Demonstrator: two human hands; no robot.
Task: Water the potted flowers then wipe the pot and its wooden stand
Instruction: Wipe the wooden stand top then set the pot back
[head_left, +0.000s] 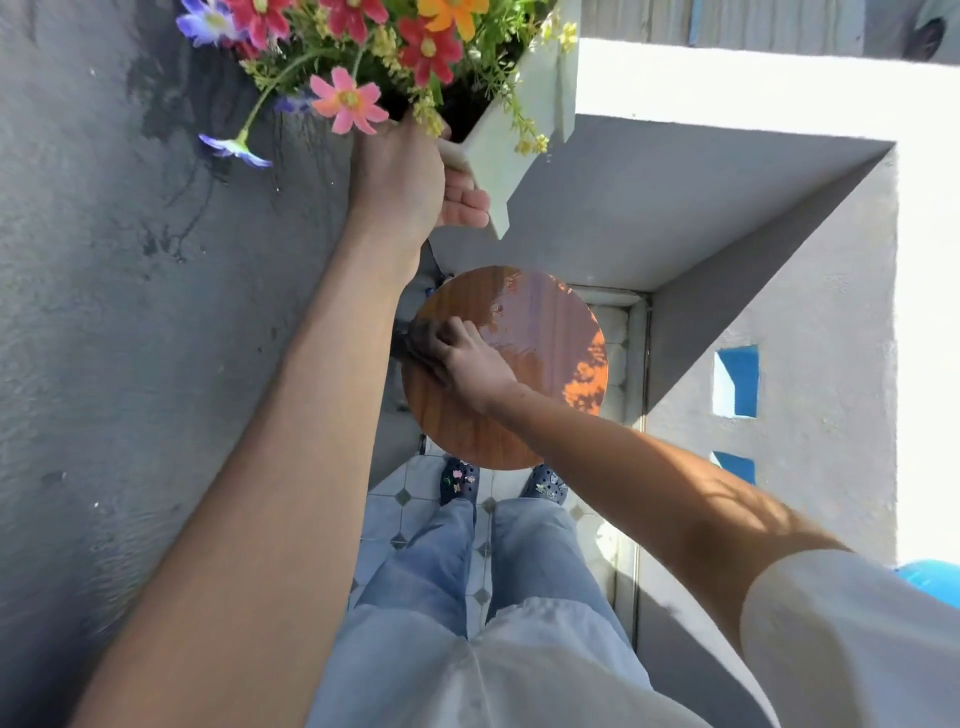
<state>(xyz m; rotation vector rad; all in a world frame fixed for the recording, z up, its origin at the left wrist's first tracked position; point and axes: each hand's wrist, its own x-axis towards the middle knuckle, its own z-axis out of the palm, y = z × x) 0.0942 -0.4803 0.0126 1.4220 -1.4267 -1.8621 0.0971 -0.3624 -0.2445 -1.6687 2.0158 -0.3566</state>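
The left hand (400, 176) is clamped round the lower corner of the white pot (511, 130), holding it and its flowers (348, 98) lifted clear, presumably so the surface beneath is free to wipe. Below it, the right hand (467, 358) presses a dark cloth (415, 345) flat under curled fingers onto the wooden stand (545, 332), near its left edge. Wet sheen lies just right of that hand.
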